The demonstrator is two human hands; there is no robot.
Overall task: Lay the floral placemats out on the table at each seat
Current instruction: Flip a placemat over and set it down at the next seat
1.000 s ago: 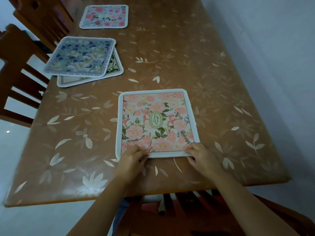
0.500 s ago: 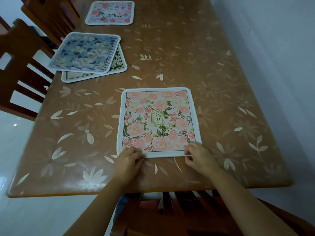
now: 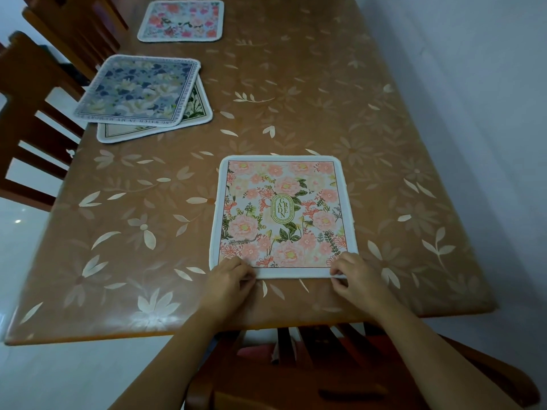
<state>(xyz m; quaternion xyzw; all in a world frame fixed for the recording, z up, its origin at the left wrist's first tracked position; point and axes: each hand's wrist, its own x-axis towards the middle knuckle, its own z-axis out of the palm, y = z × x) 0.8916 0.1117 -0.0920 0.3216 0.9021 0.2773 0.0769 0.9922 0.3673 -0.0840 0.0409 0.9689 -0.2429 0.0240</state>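
A pink floral placemat [image 3: 282,214] with a white border and a green "GARDEN" oval lies flat near the table's front edge. My left hand [image 3: 232,281] pinches its near left corner and my right hand [image 3: 353,275] pinches its near right corner. At the left edge a blue floral placemat [image 3: 139,90] lies on top of a cream placemat [image 3: 195,116] with a green border, mostly covered. Another pink floral placemat [image 3: 180,20] lies at the far end.
The brown table [image 3: 370,119] has a flower-patterned cover. Wooden chairs [image 3: 32,113] stand along the left side, and one chair [image 3: 296,377] sits just under the front edge below my arms. A pale wall runs along the right.
The pink placemat has slid slightly toward the front edge and straightened, with both hands staying on its near corners. The view shifted a little.
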